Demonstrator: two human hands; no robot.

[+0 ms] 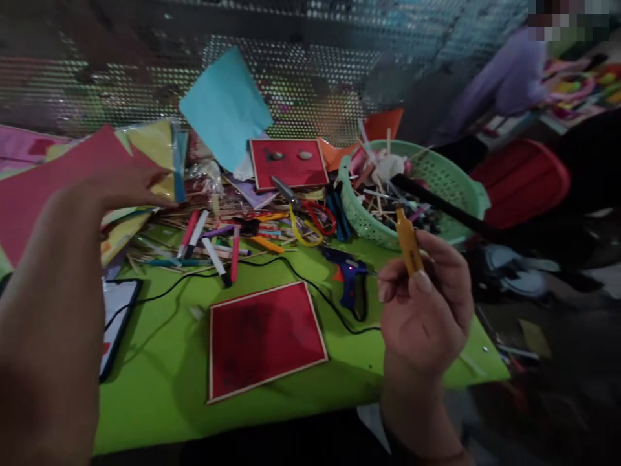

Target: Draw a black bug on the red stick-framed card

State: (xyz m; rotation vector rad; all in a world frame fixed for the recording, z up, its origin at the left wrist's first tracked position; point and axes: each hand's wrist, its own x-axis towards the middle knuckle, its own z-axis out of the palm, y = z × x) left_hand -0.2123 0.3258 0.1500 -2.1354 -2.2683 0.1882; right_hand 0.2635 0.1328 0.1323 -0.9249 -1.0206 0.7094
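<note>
My right hand (424, 307) is raised over the right side of the green table, closed around a yellow-orange marker (409, 243) that points upward. My left hand (114, 191) reaches over the pile at the left, somewhat blurred, with fingers stretched out and nothing seen between them. Below it lie coloured paper sheets (58, 188). Between my hands, a red card with a pale stick border (266, 340) rests flat on the table. A blue glue gun (350, 275) with a small red light lies beside my right hand.
A green plastic basket (460, 188) full of craft scraps stands at the back right. Scissors (301, 217), several markers (213, 259) and sticks crowd the table's back. A second red card (290, 165) bears two pebbles. A black cord (291, 265) crosses the table. Another person's purple sleeve (509, 77) shows beyond.
</note>
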